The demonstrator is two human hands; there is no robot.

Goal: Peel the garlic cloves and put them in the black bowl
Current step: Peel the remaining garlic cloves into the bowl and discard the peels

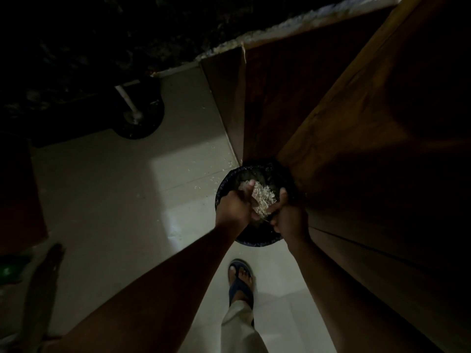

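Skins: pale garlic peelings [260, 198] heaped between left hand [235, 207] and right hand [290, 217], fingers curled around the heap, above a black-lined bin [254, 240] on the floor. Peeling likely finished; disposal underway. Peeled cloves and black bowl out of view. Dim light hides the bin's contents.

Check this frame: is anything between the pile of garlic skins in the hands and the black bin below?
Nothing visible stands in the way. The left hand and right hand cup the pile of skins directly over the open mouth of the black lined bin on the floor. The dim light hides the bin's inside.
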